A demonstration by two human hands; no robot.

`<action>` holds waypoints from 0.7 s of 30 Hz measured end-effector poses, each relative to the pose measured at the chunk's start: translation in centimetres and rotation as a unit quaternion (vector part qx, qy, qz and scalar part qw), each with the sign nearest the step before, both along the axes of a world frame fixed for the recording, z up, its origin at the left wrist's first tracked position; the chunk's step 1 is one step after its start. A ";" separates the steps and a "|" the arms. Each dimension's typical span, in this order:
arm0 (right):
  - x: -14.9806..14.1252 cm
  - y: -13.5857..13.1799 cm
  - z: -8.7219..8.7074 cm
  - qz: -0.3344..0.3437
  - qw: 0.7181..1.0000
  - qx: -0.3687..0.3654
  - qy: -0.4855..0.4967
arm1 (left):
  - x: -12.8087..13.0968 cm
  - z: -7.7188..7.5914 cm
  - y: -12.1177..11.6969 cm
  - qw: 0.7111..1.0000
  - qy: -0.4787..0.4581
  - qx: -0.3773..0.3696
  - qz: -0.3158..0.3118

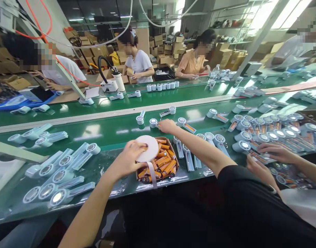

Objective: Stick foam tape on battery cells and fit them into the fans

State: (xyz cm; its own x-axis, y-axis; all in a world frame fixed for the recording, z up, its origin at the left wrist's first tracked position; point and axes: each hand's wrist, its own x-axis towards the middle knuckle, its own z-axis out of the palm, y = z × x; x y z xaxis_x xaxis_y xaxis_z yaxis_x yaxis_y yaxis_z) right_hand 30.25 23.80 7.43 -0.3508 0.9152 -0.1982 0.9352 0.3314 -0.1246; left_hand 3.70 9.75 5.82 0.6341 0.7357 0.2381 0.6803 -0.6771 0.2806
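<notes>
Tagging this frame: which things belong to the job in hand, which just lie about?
In the job, it seems:
white roll, in the left hand
pale blue unit, at the right hand
orange cylinders, near the roll

Likely just lying about:
cardboard boxes, at the back
yellow item, also there

The brown rectangular cardboard box (177, 160) stood on the dark-green flat desk (110, 155), orange cylindrical batteries (162, 161) in it, the white round roll (152, 148) over its back left part. Pale-blue plastic fan bodies (60, 175) lay left and right of it.
</notes>
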 end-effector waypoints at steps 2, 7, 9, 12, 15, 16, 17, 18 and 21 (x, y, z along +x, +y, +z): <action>0.3 -3.1 0.7 0.019 0.997 -0.004 0.076 | -1.0 0.0 -1.3 0.990 -0.051 0.113 0.072; -0.1 -13.6 -1.1 0.193 0.841 -0.258 0.435 | -1.9 -0.4 -4.9 0.962 -0.114 0.220 0.112; -0.4 -16.6 -1.9 0.265 0.789 -0.330 0.444 | -2.0 -0.6 -5.6 0.962 -0.127 0.211 0.122; -0.4 -17.3 -2.4 0.371 0.777 -0.390 0.326 | -2.5 -1.4 -6.1 0.956 -0.182 0.164 0.160; -0.1 -13.8 -1.9 0.333 0.852 -0.291 0.279 | -2.9 -2.5 -6.3 0.950 -0.207 0.141 0.187; -0.1 -12.2 -1.7 0.299 0.886 -0.214 0.282 | -2.8 -2.7 -6.4 0.949 -0.205 0.150 0.190; -0.1 -10.6 -1.7 0.271 0.913 -0.131 0.274 | -2.7 -2.9 -6.4 0.948 -0.199 0.160 0.190; -0.1 -9.1 -1.7 0.260 0.931 -0.062 0.248 | -2.6 -3.0 -6.4 0.949 -0.191 0.169 0.188; 0.1 -6.2 -2.0 0.292 0.942 -0.008 0.165 | -2.0 -3.2 -6.5 0.952 -0.166 0.185 0.176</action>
